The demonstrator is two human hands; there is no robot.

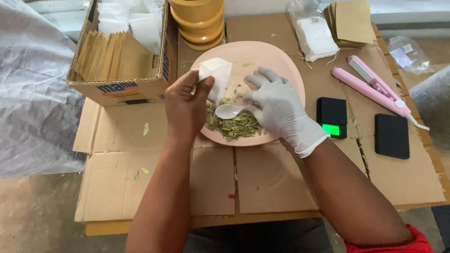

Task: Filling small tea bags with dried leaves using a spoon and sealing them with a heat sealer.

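Seen from the head camera, the plate [286, 61], pink and round, sits mid-table on flattened cardboard [154, 173] and serves as the landmark. Over its left rim the bare left hand [185, 105] pinches a small white bag [214, 77] between thumb and fingers, mouth tilted toward the plate's middle. Over its right half the gloved right hand [276, 105] closes thumb and fingers on the handle of a white spoon [228, 111], whose bowl lies at the edge of the heap of dried green leaves [233, 124] on the plate's near side. The step in hand looks like scooping leaf to fill the bag; the next move would call for a level spoonful lifted a short way up and left into the bag's opening, held wide enough that nothing spills. Right of the plate stand a small black scale [332, 117] with a lit green display, a black lid [392, 136], and a pink sealer [372, 89]; a packet of white bags [315, 37] lies behind the plate to the right. Left of the plate a box [117, 86] of brown envelopes stands close to the left wrist, so room that side is tight. Behind the plate a stack of yellow bowls [197, 21] nearly touches the rim. Near of the plate the cardboard runs bare to the table edge, the freest room for the forearms
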